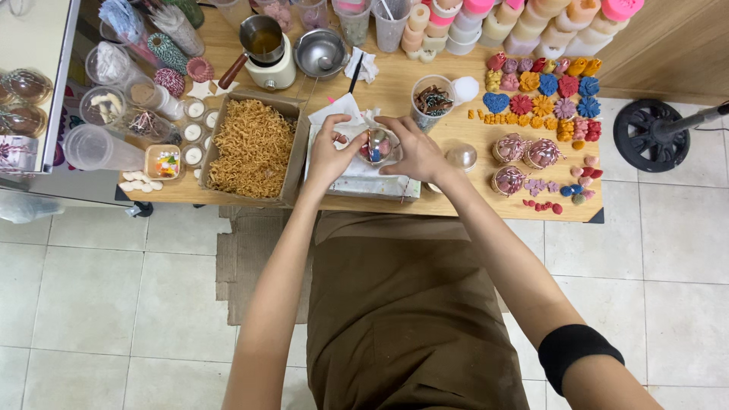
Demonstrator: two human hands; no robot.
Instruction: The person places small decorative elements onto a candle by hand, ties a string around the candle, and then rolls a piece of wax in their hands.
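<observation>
Both my hands meet over a small clear round half-shell [375, 146] filled with red, pink and blue bits. My left hand [331, 152] cups its left side with fingers curled on the rim. My right hand [414, 149] grips its right side. The shell rests above a white paper-covered pad [363, 183] near the front edge of the wooden table [456, 199]. A second clear half-shell [461, 156] lies just right of my right hand.
A cardboard box of shredded tan paper [254, 148] sits left of my hands. Filled round ornaments [525, 153] and coloured flower-shaped pieces [548, 95] lie to the right. A small pot on a warmer [266, 52], a metal bowl [320, 53], cups and jars line the back.
</observation>
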